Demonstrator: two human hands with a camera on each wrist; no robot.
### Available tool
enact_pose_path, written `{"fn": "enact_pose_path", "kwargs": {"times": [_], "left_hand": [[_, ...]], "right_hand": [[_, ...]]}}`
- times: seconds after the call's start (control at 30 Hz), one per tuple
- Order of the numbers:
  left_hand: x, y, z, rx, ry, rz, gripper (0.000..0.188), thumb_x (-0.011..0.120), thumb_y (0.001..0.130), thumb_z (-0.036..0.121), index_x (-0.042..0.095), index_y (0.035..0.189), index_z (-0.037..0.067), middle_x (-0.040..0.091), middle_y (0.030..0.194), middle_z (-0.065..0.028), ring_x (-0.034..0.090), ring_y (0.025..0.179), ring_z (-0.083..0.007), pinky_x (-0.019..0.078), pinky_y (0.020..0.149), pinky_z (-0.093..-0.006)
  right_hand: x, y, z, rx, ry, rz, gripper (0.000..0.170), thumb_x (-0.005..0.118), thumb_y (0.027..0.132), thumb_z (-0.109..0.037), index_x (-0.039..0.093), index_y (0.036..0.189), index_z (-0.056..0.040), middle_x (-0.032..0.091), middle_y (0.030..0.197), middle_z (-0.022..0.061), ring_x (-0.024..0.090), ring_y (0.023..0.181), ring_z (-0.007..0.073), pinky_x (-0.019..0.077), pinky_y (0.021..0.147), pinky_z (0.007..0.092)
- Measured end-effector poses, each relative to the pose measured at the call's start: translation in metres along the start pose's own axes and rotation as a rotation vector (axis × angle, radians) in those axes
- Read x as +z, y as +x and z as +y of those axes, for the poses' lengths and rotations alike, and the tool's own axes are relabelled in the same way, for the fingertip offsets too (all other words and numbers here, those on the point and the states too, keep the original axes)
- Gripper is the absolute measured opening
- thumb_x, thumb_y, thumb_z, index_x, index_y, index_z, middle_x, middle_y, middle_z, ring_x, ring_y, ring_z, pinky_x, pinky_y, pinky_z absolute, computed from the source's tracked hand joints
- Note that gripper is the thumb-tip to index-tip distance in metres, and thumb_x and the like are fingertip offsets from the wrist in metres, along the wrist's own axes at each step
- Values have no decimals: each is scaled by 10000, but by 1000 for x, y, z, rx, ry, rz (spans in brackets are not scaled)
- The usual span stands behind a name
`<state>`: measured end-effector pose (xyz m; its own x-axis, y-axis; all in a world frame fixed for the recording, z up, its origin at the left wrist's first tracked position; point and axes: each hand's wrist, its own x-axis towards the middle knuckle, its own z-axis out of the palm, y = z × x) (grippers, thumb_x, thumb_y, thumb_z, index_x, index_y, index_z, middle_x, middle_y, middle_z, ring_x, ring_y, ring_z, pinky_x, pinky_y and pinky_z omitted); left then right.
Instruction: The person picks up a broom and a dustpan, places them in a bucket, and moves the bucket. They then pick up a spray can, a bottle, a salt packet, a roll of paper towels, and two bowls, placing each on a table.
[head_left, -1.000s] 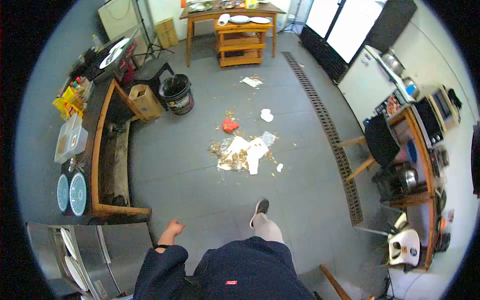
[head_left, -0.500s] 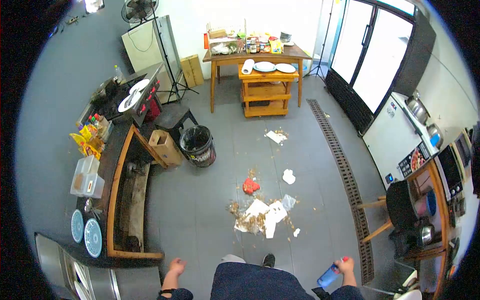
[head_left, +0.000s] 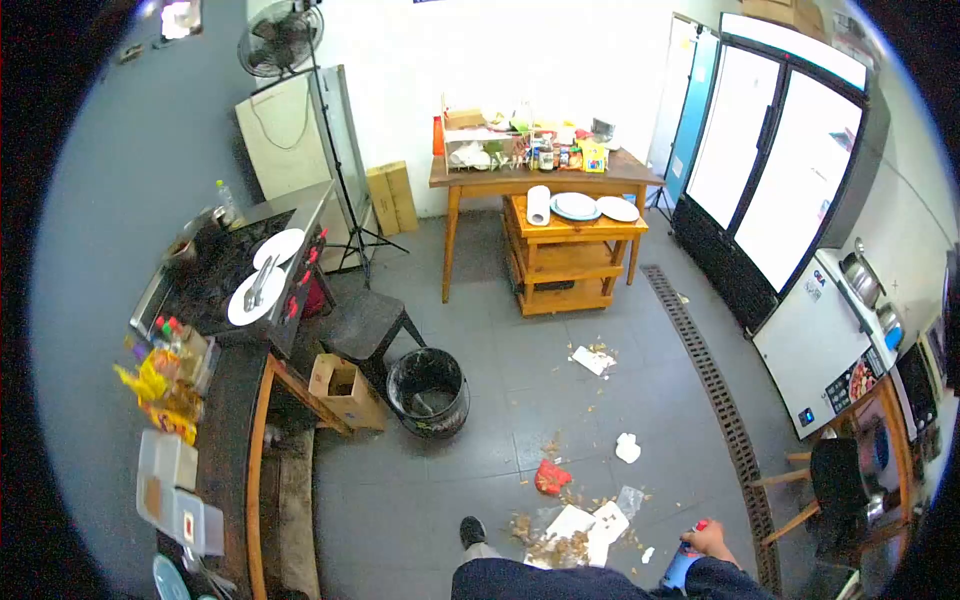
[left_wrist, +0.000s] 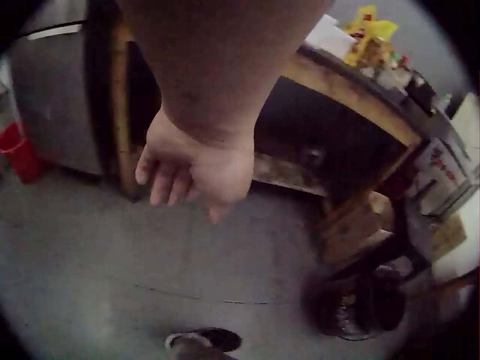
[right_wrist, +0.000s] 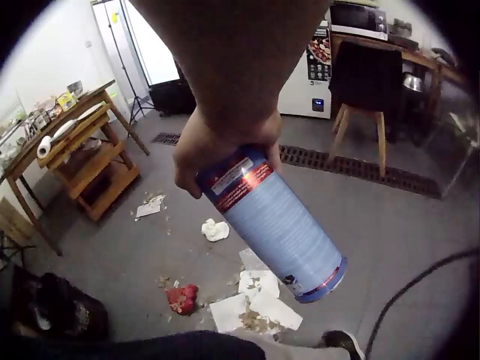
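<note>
My right hand (right_wrist: 225,150) grips a blue aerosol can (right_wrist: 281,225) near its top, the can's base slanting down to the right in the right wrist view. In the head view the same can (head_left: 681,568) shows a red top by my fingers, low at the right. My left hand (left_wrist: 199,165) hangs in the left wrist view with its fingers loosely bent and nothing in it. On the floor lie white sheets (right_wrist: 274,306) strewn with brown scraps, a crumpled red wrapper (head_left: 551,477) and a white wad (head_left: 628,448).
A black bucket (head_left: 428,365) stands at the left beside a cardboard box (head_left: 345,390) and a black stool (head_left: 365,325). A wooden cart (head_left: 575,240) fronts the far table. A drain grate (head_left: 715,390) runs along the right, near a black chair (head_left: 835,475).
The head view has tipped up and moved forward, so the floor litter sits lower and nearer. The right hand with the can came into view; the left hand has left the head view.
</note>
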<state>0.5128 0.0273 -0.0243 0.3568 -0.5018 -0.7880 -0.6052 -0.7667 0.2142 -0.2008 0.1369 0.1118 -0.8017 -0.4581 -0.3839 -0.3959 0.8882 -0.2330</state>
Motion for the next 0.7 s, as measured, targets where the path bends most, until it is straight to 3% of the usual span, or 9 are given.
{"fn": "enact_pose_path", "kwargs": {"times": [0.1,0.17,0.27,0.37,0.47,0.57,0.6,0.67,0.7], "left_hand": [[-64,62,83,66,-104,161,438,587,688,251,453,1071,86,540,994,-102,520,880,-233,418,740,-351],[-97,83,167,163,-226,251,441,594,683,241,450,1072,92,544,985,-103,525,869,-231,421,732,-353],[-128,89,296,413,-121,174,443,619,676,233,473,1027,6,542,942,-140,524,799,-209,410,715,-306],[-122,102,390,510,-110,114,431,624,678,231,478,1019,13,550,894,-116,524,735,-192,422,657,-300],[-114,124,459,404,-270,-87,414,631,675,232,490,1004,26,557,831,-88,518,686,-176,423,576,-302],[-111,193,497,440,-258,-58,374,626,681,228,502,991,58,556,778,-69,517,648,-164,411,516,-289],[-118,185,527,328,-317,-45,353,622,683,230,512,972,60,556,763,-65,515,637,-163,406,507,-288],[-129,155,576,90,-444,-27,311,614,688,235,531,934,62,555,734,-58,513,616,-160,396,488,-285],[-128,153,603,71,-365,-25,290,610,690,240,539,911,66,553,718,-55,512,609,-160,392,484,-284]], "right_hand": [[-12,-15,-66,110,22,-14,524,722,429,-269,533,830,11,576,811,125,556,736,213,450,677,307],[-8,-11,-94,115,60,43,529,723,428,-263,532,835,15,577,804,123,557,722,210,452,666,303],[-1,5,-124,178,153,89,524,719,434,-261,532,838,15,577,798,123,558,711,206,453,656,304],[-4,25,-168,173,166,101,526,715,430,-257,530,843,11,578,799,122,559,712,200,454,654,310],[6,78,-200,165,161,37,522,716,426,-253,533,843,1,580,802,121,562,720,208,453,655,314],[-4,137,-242,199,143,55,482,687,430,-315,548,781,-15,577,775,148,563,729,265,452,668,336],[8,165,-243,133,92,213,469,682,434,-303,539,780,-20,578,754,146,566,706,266,456,657,338],[-9,220,-262,202,169,167,511,695,435,-292,534,829,-11,575,805,144,562,746,252,452,670,332],[-28,232,-291,236,203,133,533,702,435,-287,532,854,-6,574,831,144,560,765,245,450,677,329]]}}
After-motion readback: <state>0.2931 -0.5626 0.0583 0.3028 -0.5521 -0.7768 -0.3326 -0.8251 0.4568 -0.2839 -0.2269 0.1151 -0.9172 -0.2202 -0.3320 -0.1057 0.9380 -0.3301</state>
